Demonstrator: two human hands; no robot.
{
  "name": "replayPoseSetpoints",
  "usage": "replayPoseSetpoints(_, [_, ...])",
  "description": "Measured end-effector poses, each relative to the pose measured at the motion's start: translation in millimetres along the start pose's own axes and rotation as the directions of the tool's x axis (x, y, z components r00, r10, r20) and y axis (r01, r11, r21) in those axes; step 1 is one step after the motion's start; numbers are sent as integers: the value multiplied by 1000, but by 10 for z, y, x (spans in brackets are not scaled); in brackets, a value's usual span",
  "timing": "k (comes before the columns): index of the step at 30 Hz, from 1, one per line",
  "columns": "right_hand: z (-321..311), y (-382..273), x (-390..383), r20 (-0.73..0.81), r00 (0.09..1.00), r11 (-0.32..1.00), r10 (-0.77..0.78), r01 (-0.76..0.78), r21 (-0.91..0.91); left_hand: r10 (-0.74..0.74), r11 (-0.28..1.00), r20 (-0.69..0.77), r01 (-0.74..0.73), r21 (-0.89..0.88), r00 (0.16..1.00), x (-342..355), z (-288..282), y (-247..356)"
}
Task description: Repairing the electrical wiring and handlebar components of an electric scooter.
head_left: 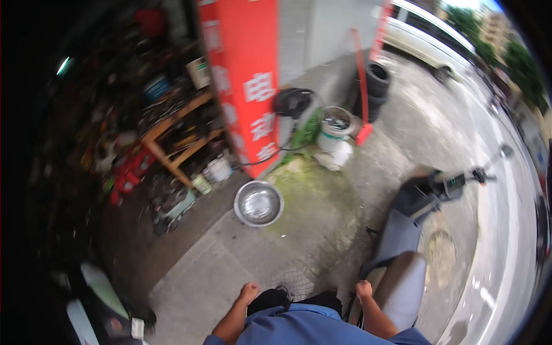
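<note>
Paved ground (322, 218) outside an open-fronted workshop, seen from above; grey concrete slabs, with a green mossy patch ahead of the hands and a drain grate (296, 282) just beyond and between them. Left hand (249, 291) and right hand (363, 288) both rise from the lower edge above a blue garment; each is curled into a loose fist, fingers folded in, and neither holds or touches anything that can be made out. The two hands are apart, level with one another. Nearest the right hand, just beside it on the right, stands a grey scooter (402, 230), its seat (402, 287) close to that hand and its handlebar (477, 172) farther ahead. Ahead of the left hand, well apart from it, a steel basin (259, 203) rests on the ground. Farther ahead, a red signboard (247, 80) stands upright at the shop corner; beside it a white bucket (334, 129) and, beyond, stacked tyres (376, 83). To the far left of the left hand, wooden shelves (178, 138) carry cluttered tools and parts, blurred. Far ahead to the right, a white car (425, 40) stands on the road (506, 230).
</note>
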State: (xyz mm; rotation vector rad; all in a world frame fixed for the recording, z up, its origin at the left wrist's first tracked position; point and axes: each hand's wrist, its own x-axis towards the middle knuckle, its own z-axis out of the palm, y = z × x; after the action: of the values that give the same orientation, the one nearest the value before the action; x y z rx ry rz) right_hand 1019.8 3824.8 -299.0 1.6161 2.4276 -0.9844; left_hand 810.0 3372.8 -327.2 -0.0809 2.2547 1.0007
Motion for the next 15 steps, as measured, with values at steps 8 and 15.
replayPoseSetpoints(8, [827, -2107, -476, 764, 635, 994, 110, -90, -69, -401, 908, -384, 304, -289, 832, -614, -1297, -1552])
replayPoseSetpoints(15, [1466, -3594, -515, 742, 633, 934, 222, 82, -349, -432, 884, -355, 466, 14, 829, -868, -1349, -2598])
